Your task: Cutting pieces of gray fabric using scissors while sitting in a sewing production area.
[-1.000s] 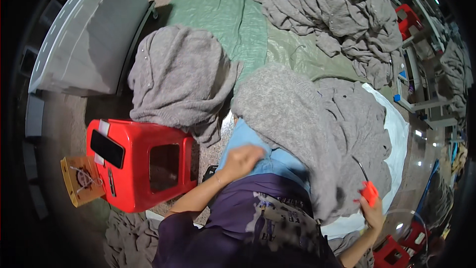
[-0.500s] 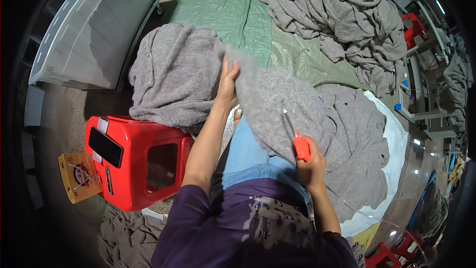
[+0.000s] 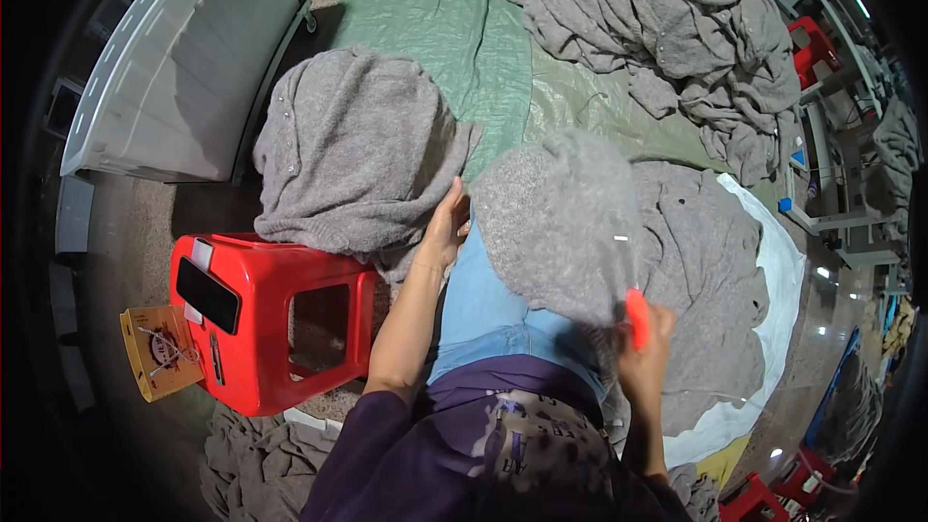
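A light grey knitted garment [image 3: 541, 208] lies over my knees, its right part smeared by motion. My right hand [image 3: 648, 343] is closed around the red handle of a tool [image 3: 636, 317], at the garment's right side. The tool's thin shaft is blurred now, so its exact kind does not show. Beside the garment's left edge, my left hand [image 3: 447, 227] has its fingers stretched out and nothing visible in them. That hand is close to a bundled grey knit [image 3: 358, 145], which is heaped behind the red stool [image 3: 261, 319].
A phone [image 3: 208, 295], a pen-like item [image 3: 216, 358] and a yellow paper bag [image 3: 159, 353] are at the stool. A large white bin [image 3: 184, 68] stands far left. Grey knits pile up on green sheeting [image 3: 425, 19] and on the right; red stools [image 3: 812, 56] stand beyond.
The garment on my knees has swung to the right, out of my left hand. My left hand has dropped nearer to me. My right hand with the red-handled tool has shifted right and slightly nearer.
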`<state>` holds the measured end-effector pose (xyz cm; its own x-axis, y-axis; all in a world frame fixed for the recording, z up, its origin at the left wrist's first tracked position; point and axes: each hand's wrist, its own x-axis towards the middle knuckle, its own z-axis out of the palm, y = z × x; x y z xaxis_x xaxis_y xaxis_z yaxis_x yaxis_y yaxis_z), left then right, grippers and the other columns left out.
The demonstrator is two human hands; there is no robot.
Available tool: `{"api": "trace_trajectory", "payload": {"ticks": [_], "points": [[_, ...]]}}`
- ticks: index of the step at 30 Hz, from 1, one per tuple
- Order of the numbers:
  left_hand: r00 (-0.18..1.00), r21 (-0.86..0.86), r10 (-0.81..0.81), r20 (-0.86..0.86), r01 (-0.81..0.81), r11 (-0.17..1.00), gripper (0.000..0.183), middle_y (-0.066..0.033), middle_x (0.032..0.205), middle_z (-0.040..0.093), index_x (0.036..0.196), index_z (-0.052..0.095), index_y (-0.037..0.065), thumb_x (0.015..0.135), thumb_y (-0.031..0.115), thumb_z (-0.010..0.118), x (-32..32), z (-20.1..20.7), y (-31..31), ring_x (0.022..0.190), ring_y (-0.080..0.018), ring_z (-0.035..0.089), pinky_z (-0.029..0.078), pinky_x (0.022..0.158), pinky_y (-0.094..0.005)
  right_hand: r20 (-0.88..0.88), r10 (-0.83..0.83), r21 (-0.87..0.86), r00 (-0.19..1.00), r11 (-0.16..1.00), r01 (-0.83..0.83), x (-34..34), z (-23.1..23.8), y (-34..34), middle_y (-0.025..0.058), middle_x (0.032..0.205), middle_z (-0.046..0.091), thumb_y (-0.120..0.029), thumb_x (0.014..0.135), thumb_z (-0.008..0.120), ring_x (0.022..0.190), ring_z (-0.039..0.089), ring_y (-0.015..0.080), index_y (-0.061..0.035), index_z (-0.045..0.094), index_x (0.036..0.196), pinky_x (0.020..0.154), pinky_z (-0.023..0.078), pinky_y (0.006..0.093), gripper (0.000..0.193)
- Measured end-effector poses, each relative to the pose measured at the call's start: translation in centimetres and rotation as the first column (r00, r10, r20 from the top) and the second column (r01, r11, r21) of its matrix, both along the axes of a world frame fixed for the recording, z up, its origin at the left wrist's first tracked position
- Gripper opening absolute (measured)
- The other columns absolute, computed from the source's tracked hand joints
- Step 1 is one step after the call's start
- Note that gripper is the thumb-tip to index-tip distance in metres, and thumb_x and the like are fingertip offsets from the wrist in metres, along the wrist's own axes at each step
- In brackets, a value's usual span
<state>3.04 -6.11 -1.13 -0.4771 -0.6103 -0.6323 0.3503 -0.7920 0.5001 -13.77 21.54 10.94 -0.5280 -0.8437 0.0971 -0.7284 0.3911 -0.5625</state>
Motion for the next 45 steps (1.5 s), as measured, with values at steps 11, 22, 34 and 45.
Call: {"api": "trace_trajectory", "payload": {"ticks": [11,22,34,45], "points": [[0.954,-0.375,0.219,-0.205,-0.283,0.883,0.006,0.0044,0.079,0.056,0.092,0.053,0.010,0.090,0.007,0.058,-0.4,-2.7,-0.4,0.059,-0.0004,0.046,0.034,0.045,-0.0160,-0.087,0.229,0.047,0.970,0.973,-0.225,4.0,1.9,-9.2,0.0124,0.080,0.061,-0.023,0.084,0.063,0.065,0.062,0.0330,-0.0046,0.053,0.090,0.055,0.048,0.0394,0.022],[0.943,-0.318,0.218,-0.253,-0.294,0.901,0.014,-0.0032,0.096,0.064,0.103,0.058,0.006,0.090,0.010,0.057,-0.2,-3.0,-0.8,0.092,-0.0144,0.061,0.049,0.084,-0.0295,-0.091,0.224,0.186,0.970,0.961,-0.204,3.2,2.9,-7.4,0.0130,0.059,0.058,-0.030,0.084,0.064,0.052,0.059,0.0325,-0.0072,0.048,0.078,0.046,0.044,0.0398,0.029],[0.977,-0.229,0.169,-0.133,-0.196,0.954,0.024,-0.0078,0.106,0.063,0.110,0.057,0.001,0.087,0.004,0.059,0.1,1.1,2.1,0.097,-0.0181,0.061,0.048,0.088,-0.0326,-0.063,0.228,0.178,0.972,0.960,-0.214,2.7,3.3,-5.6,0.0136,0.053,0.054,-0.035,0.084,0.064,0.050,0.058,0.0324,-0.0066,0.048,0.074,0.044,0.043,0.0400,0.034],[0.959,-0.185,0.125,-0.255,-0.175,0.967,0.021,-0.0100,0.111,0.061,0.114,0.053,0.000,0.093,0.006,0.049,0.8,0.8,3.0,0.103,-0.0198,0.058,0.045,0.095,-0.0341,-0.064,0.238,0.120,0.969,0.966,-0.229,3.6,2.3,-5.9,0.0122,0.058,0.055,-0.033,0.082,0.067,0.052,0.058,0.0324,-0.0072,0.049,0.075,0.046,0.044,0.0398,0.032]]}}
